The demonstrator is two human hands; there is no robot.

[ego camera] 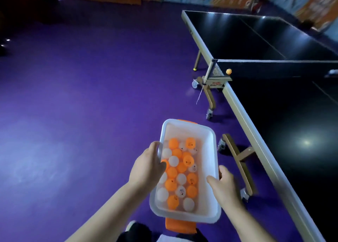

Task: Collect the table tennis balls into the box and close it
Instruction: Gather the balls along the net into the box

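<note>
Light, thin-walled box [213,146] likely flexes (loose balls [182,174] would roll); left grip [146,166] and right grip [222,186] each clamp a long rim, box between them.

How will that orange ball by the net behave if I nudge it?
Probably rolls freely: the orange ball is round on a smooth table. The net beside it likely blocks it one way. Small and probably light.
</note>
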